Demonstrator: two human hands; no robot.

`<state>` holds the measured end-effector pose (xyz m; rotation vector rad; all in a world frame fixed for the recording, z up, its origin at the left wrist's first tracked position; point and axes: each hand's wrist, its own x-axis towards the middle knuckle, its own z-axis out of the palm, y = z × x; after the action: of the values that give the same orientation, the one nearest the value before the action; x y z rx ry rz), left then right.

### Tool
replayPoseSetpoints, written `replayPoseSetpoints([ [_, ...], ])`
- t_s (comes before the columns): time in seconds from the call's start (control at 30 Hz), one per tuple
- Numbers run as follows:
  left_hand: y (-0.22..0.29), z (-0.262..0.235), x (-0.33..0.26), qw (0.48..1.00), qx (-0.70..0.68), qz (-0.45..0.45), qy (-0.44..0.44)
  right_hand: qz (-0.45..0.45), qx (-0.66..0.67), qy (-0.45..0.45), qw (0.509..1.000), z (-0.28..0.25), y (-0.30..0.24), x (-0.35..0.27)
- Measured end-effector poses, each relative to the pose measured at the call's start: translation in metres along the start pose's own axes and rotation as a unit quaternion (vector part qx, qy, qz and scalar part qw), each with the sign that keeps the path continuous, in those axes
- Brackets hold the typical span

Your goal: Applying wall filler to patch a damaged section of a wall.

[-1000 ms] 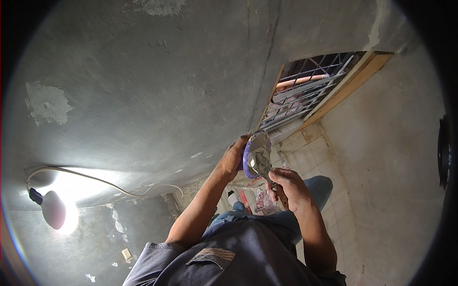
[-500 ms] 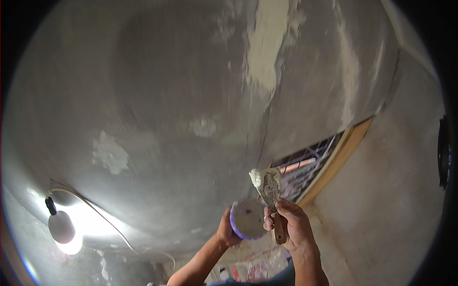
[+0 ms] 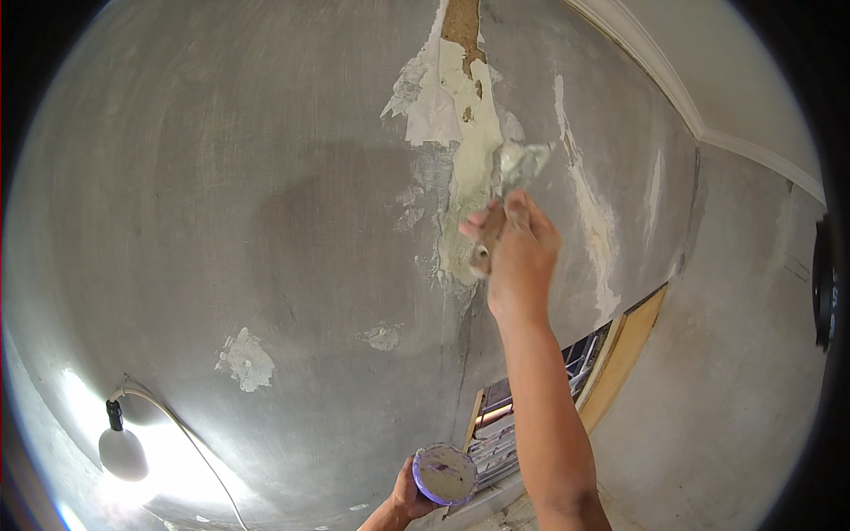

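My right hand (image 3: 522,252) is raised to the grey wall, its fingers wrapped round the wooden handle of a putty knife (image 3: 524,168). Pale filler coats the knife's blade, which is slightly blurred. Beside it runs a long vertical strip of cream filler (image 3: 474,150) with ragged edges, and a brown bare patch (image 3: 462,25) shows at its top. Low in the picture my left hand (image 3: 410,491) grips a round purple-rimmed tub (image 3: 445,474) from its left side. Pale filler lies inside the tub.
A lit bulb (image 3: 124,453) hangs on a cable at the lower left, close to the wall. Behind my right forearm is a barred window opening (image 3: 496,425) with a wooden frame (image 3: 624,354). White cornice (image 3: 655,53) edges the ceiling. Smaller filler patches (image 3: 246,359) mark the wall.
My right hand has gone up from beside the tub to the filler strip, carrying the putty knife. The view has tilted upward, and the tub in my left hand sits lower in it.
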<state>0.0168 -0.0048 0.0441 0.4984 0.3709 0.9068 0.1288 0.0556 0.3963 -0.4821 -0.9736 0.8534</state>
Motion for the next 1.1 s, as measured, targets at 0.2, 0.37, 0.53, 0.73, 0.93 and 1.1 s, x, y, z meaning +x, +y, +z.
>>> replayPoseSetpoints([
  [0.2, 0.001, 0.004, -0.003, 1.000, 0.005, -0.005, 0.026, -0.401, -0.378, 0.067, 0.832, 0.031, 0.022, 0.068],
  [0.37, 0.007, 0.002, -0.016, 0.999, -0.010, -0.002, 0.047, -0.404, -0.572, 0.079, 0.709, 0.056, 0.030, 0.060],
  [0.53, 0.012, -0.004, -0.024, 0.999, -0.027, 0.002, 0.038, -0.384, -0.606, 0.066, 0.693, 0.060, 0.044, 0.044],
  [0.73, 0.008, 0.004, -0.020, 0.999, -0.027, -0.009, 0.032, -0.385, -0.585, 0.056, 0.711, 0.050, 0.061, 0.014],
  [0.93, 0.007, 0.003, -0.016, 1.000, -0.023, 0.004, 0.013, -0.385, -0.623, 0.050, 0.679, 0.030, 0.003, 0.010],
  [1.1, 0.003, -0.010, -0.018, 0.999, -0.027, 0.002, 0.018, -0.350, -0.640, 0.074, 0.680, 0.026, -0.033, 0.064],
])
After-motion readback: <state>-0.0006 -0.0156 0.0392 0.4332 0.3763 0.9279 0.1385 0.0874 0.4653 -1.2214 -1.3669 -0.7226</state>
